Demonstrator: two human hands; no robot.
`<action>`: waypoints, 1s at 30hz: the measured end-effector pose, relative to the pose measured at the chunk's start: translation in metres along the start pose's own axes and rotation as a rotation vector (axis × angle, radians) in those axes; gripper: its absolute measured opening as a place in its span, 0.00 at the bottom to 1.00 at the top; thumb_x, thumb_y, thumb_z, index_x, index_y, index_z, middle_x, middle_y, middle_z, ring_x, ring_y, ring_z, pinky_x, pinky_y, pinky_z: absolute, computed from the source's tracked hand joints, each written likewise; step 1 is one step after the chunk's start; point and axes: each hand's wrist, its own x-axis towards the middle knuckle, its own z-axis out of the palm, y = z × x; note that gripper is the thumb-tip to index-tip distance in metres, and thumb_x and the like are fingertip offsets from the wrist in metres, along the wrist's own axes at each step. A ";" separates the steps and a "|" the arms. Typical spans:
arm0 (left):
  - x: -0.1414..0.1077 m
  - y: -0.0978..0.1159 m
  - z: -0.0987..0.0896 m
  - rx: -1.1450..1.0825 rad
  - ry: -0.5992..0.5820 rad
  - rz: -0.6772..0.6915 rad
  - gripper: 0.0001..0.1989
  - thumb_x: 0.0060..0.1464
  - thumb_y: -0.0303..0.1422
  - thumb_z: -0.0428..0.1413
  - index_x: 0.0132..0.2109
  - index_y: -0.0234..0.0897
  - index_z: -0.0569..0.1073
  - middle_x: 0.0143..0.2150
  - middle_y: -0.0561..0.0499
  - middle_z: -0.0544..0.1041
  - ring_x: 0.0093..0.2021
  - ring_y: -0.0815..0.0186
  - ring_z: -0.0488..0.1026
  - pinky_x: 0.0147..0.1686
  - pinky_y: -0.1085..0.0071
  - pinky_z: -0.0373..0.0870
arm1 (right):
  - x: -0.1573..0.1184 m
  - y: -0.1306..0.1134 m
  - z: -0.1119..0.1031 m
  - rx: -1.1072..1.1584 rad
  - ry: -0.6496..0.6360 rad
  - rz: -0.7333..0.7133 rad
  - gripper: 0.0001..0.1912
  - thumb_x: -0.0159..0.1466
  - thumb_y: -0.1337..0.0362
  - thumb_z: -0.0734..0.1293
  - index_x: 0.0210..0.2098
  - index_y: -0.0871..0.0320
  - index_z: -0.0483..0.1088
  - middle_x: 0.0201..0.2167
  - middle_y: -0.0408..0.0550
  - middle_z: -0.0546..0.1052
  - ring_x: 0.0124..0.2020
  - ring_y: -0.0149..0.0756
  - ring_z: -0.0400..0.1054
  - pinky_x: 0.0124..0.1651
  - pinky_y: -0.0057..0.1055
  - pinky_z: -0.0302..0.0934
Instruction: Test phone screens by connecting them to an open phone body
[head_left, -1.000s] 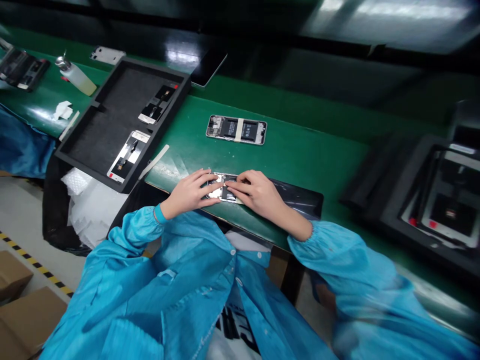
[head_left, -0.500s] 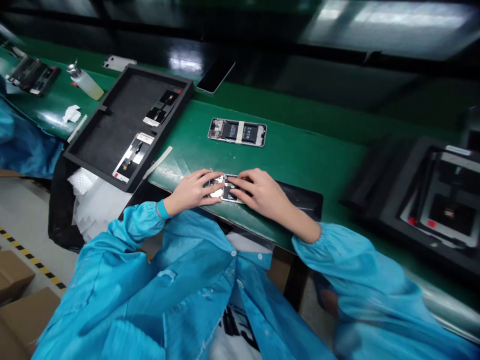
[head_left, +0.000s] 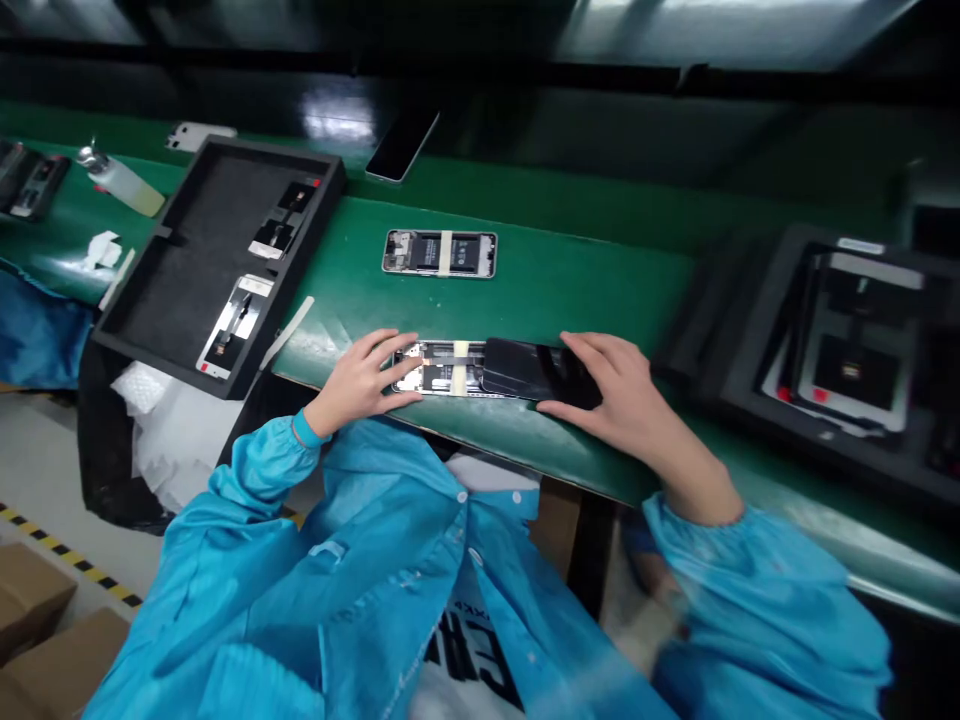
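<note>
Along the near edge of the green desk (head_left: 555, 300), your left grip (head_left: 356, 382), the nearer to the opened phone (head_left: 439, 378), clasps its left end; your right grip (head_left: 626, 395) pinches a dark panel (head_left: 525, 368) overlapping the phone from the right. Both long axes run left to right, the phone's circuit-board end pointing left.

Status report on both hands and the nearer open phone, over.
Left hand holding left end of nearer phone. Right hand gripping black panel. Phone open, tape across it. Panel overlapping its right end.
</note>
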 end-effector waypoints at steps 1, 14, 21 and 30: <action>0.000 0.000 0.000 0.038 -0.007 0.019 0.25 0.65 0.49 0.61 0.63 0.42 0.75 0.69 0.39 0.72 0.69 0.45 0.67 0.66 0.42 0.72 | -0.003 0.001 0.002 -0.004 0.009 0.020 0.46 0.69 0.37 0.66 0.78 0.50 0.51 0.64 0.63 0.68 0.65 0.65 0.64 0.67 0.63 0.58; 0.018 0.024 -0.006 0.097 -0.044 -0.020 0.40 0.65 0.50 0.60 0.76 0.39 0.58 0.79 0.31 0.54 0.78 0.37 0.53 0.71 0.35 0.62 | -0.009 0.007 0.010 0.020 0.021 0.039 0.47 0.68 0.35 0.66 0.76 0.51 0.54 0.64 0.62 0.71 0.68 0.68 0.62 0.70 0.71 0.49; 0.054 0.019 -0.002 -0.042 -0.276 0.068 0.39 0.60 0.36 0.65 0.73 0.36 0.59 0.66 0.34 0.73 0.66 0.46 0.72 0.64 0.50 0.73 | -0.006 0.006 0.007 0.062 0.033 0.076 0.43 0.66 0.33 0.66 0.71 0.51 0.63 0.61 0.61 0.75 0.66 0.67 0.65 0.69 0.69 0.53; 0.047 0.009 -0.002 -0.174 -0.183 0.057 0.45 0.65 0.46 0.62 0.78 0.38 0.50 0.72 0.32 0.65 0.71 0.44 0.67 0.68 0.47 0.70 | 0.012 -0.007 0.013 0.160 0.047 0.073 0.45 0.64 0.34 0.70 0.71 0.52 0.63 0.61 0.60 0.76 0.62 0.62 0.69 0.69 0.65 0.56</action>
